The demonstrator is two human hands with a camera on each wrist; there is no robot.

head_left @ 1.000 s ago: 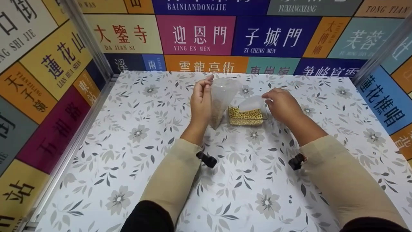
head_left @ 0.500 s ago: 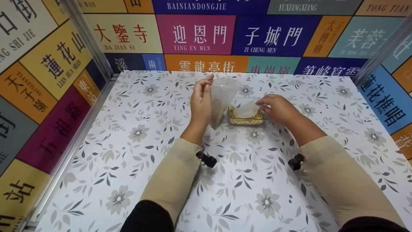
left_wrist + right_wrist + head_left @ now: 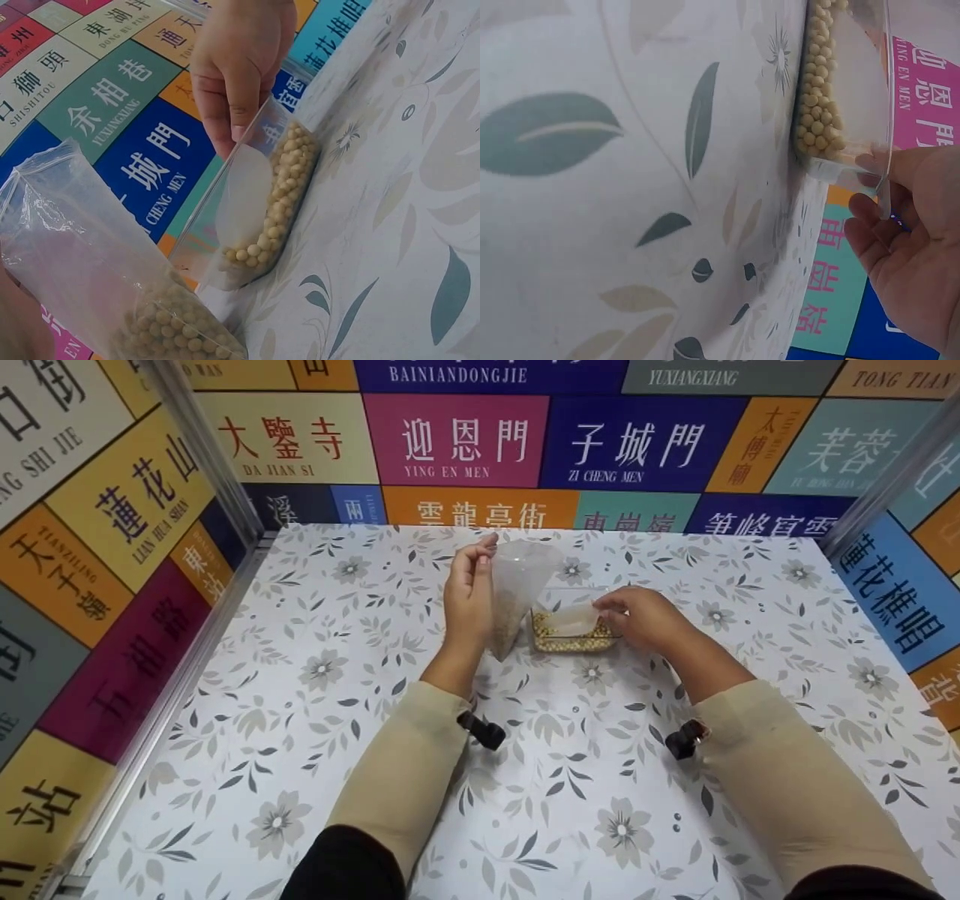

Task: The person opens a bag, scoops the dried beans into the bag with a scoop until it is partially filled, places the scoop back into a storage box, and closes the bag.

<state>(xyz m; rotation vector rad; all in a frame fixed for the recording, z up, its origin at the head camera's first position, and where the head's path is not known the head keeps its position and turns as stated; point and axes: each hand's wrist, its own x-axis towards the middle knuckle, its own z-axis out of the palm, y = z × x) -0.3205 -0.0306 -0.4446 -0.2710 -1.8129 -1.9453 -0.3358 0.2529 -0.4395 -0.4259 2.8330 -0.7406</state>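
Note:
My left hand (image 3: 468, 596) holds an upright clear plastic bag (image 3: 525, 574) by its left side. Pale yellow soybeans (image 3: 169, 330) fill the bag's lower part. To the right stands a clear rectangular container (image 3: 199, 206) partly filled with more soybeans (image 3: 281, 195). Between thumb and fingers, my right hand (image 3: 645, 619) pinches a translucent white plastic scoop (image 3: 574, 620). The scoop reaches down into the container, its lower edge among the beans. In the right wrist view, the right fingers (image 3: 866, 244) are at the container's end wall.
A white tabletop (image 3: 480, 802) with a grey floral print lies under everything. Behind it rises a wall of coloured panels (image 3: 457, 442) with characters, and metal posts (image 3: 217, 442) stand at the corners. A black wrist strap (image 3: 481, 731) sits on the left sleeve.
My right hand has moved left and down, lowering the scoop from above the container's right rim into the soybeans. The left hand and bag have stayed in place.

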